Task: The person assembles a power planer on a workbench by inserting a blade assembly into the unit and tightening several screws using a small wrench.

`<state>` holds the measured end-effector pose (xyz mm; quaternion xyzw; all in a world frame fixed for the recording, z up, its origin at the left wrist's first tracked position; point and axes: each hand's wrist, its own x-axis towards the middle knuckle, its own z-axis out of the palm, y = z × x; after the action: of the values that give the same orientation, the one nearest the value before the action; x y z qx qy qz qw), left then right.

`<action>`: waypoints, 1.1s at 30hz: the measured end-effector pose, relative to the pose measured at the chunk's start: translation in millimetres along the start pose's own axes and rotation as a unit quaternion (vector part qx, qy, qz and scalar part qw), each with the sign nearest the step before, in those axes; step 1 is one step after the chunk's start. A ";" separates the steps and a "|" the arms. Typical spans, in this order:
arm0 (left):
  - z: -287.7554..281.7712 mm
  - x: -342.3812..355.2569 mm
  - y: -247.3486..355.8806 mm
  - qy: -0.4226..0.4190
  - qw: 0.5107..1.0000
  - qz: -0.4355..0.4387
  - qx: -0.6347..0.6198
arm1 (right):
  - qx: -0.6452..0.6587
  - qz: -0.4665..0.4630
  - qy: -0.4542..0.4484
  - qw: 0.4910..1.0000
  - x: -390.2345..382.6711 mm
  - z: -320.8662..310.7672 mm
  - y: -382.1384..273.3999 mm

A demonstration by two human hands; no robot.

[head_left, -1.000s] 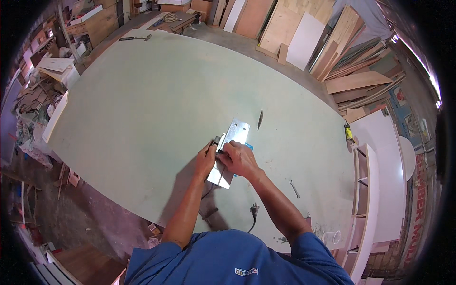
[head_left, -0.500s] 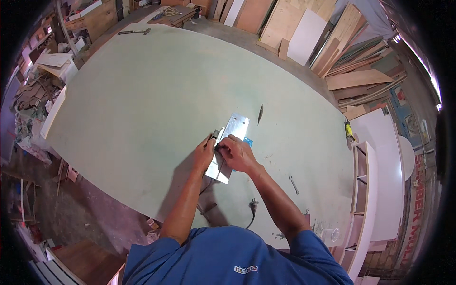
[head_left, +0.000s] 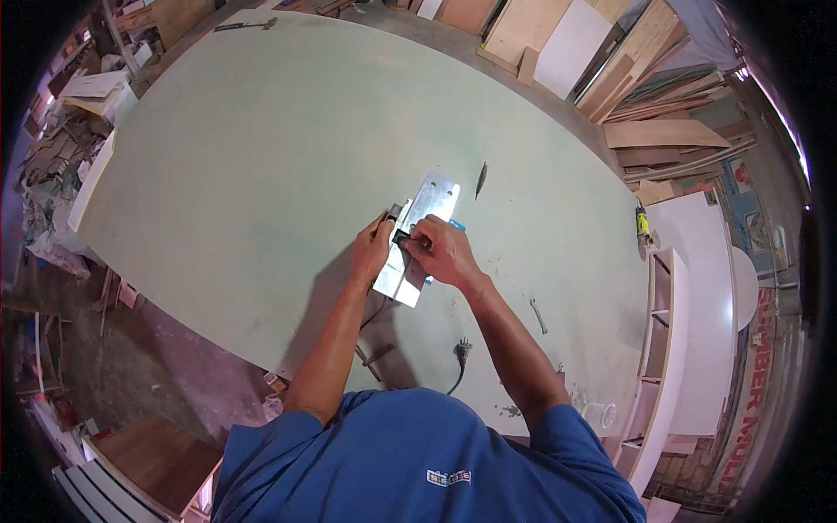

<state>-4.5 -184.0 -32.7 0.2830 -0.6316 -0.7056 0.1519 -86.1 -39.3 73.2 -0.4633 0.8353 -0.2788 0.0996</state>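
Observation:
At the middle of the large pale green table [head_left: 261,157] lies a shiny metal plate [head_left: 436,193] with two holes near its far end. Something blue [head_left: 457,225] shows from under its right side. My left hand [head_left: 373,248] is closed along the plate's left edge, gripping a dark metallic piece [head_left: 394,212] whose kind I cannot make out. Over the plate, the fingers of my right hand [head_left: 443,251] pinch a small black part [head_left: 401,237]. A dark cord [head_left: 375,314] runs from beneath the plate toward me.
A power plug [head_left: 462,349] on a cord lies near my body. To the right are a wrench [head_left: 538,315] and a clear cup [head_left: 599,413]. A thin dark pointed piece [head_left: 481,179] lies beyond the plate, and a hammer [head_left: 246,25] at the far left. White shelving [head_left: 664,349] borders the right edge.
The whole scene sits slightly higher in the picture. My right hand's fingers have shifted a little, and more of the small black part now shows between my hands.

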 end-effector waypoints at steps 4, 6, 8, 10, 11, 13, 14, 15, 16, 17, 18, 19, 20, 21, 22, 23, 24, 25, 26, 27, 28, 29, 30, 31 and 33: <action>-2.8 -0.6 -0.5 -0.007 1.000 -0.023 0.012 | 0.063 0.025 0.021 0.997 -0.1 0.0 -8.0; 1.1 1.4 -2.0 -0.010 1.000 -0.018 0.010 | 0.065 -0.032 0.034 0.997 2.3 6.4 2.1; 1.2 2.8 -4.3 -0.002 1.000 -0.006 0.007 | 0.045 -0.001 0.016 0.999 1.9 6.8 4.9; -1.4 3.9 -7.5 -0.007 1.000 -0.006 -0.001 | 0.025 0.025 -0.003 0.999 3.3 3.6 -0.1; -1.4 4.8 -7.4 -0.014 1.000 -0.006 -0.009 | 0.036 0.013 0.012 0.999 2.5 1.2 -2.4; -0.4 4.7 -7.7 -0.005 1.000 0.003 -0.012 | 0.074 -0.008 0.049 0.996 2.2 1.6 -8.6; 2.6 3.8 -5.1 0.001 1.000 0.009 -0.014 | 0.071 -0.008 0.053 0.996 1.4 3.4 -4.4; 4.6 3.3 -2.4 0.001 1.000 0.014 -0.020 | 0.069 -0.008 0.047 0.997 1.3 5.9 2.0; 6.7 2.3 0.2 -0.002 1.000 0.018 -0.021 | 0.067 -0.008 0.040 0.997 0.7 6.8 7.8; 3.7 0.3 2.4 -0.007 1.000 0.002 -0.018 | 0.023 0.013 0.019 0.999 2.4 4.8 3.1; 1.4 -1.3 4.9 -0.013 1.000 -0.014 -0.015 | 0.022 0.010 0.021 0.999 3.1 3.7 -0.3; 0.3 -1.5 4.7 -0.012 1.000 -0.011 -0.015 | 0.023 0.025 0.020 0.999 3.0 3.0 -3.3; -0.6 -0.7 1.6 -0.006 1.000 -0.005 -0.001 | 0.024 0.038 0.018 0.999 3.2 2.4 -5.6; -1.5 0.9 -1.2 -0.001 1.000 0.002 0.012 | 0.033 0.024 0.028 0.999 3.7 2.0 -6.8; -2.5 3.0 -3.8 0.002 1.000 0.005 0.011 | 0.032 0.020 0.028 0.999 4.6 2.3 -7.7; -0.4 3.6 -5.2 -0.003 1.000 0.012 0.009 | 0.059 0.004 0.027 0.998 2.4 3.4 -5.0; 1.5 4.9 -6.1 -0.009 1.000 0.020 0.006 | 0.086 -0.013 0.025 0.996 1.7 4.4 -1.6; 3.5 6.7 -6.8 -0.005 0.999 0.032 0.005 | 0.066 -0.008 0.025 0.997 3.8 7.1 4.1; 3.2 6.9 -8.0 -0.005 0.999 0.033 0.005 | 0.067 -0.009 0.025 0.997 5.9 6.9 0.9; 2.9 6.1 -9.4 0.000 1.000 0.022 -0.005 | 0.033 0.027 0.015 0.999 7.5 6.3 -2.4; 2.6 5.1 -10.8 0.006 1.000 0.012 -0.016 | -0.001 0.062 0.006 0.998 8.7 5.5 -5.7; 2.5 4.3 -10.0 0.008 1.000 0.014 -0.016 | -0.001 0.059 0.006 0.998 8.7 3.3 -9.6; 2.5 3.3 -9.4 0.009 1.000 0.024 -0.011 | 0.036 0.054 0.021 0.998 6.7 1.1 -13.6; 1.9 3.0 -8.5 0.010 0.999 0.033 -0.007 | 0.074 0.049 0.037 0.995 6.1 -0.2 -15.6; 5.4 1.3 -1.4 0.006 0.999 0.036 -0.001 | 0.065 0.017 0.030 0.997 5.1 1.4 -1.5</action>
<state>-8.5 -180.2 -34.1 0.2641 -0.6398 -0.6986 0.1812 -87.3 -44.7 73.3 -0.4333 0.8257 -0.3444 0.1087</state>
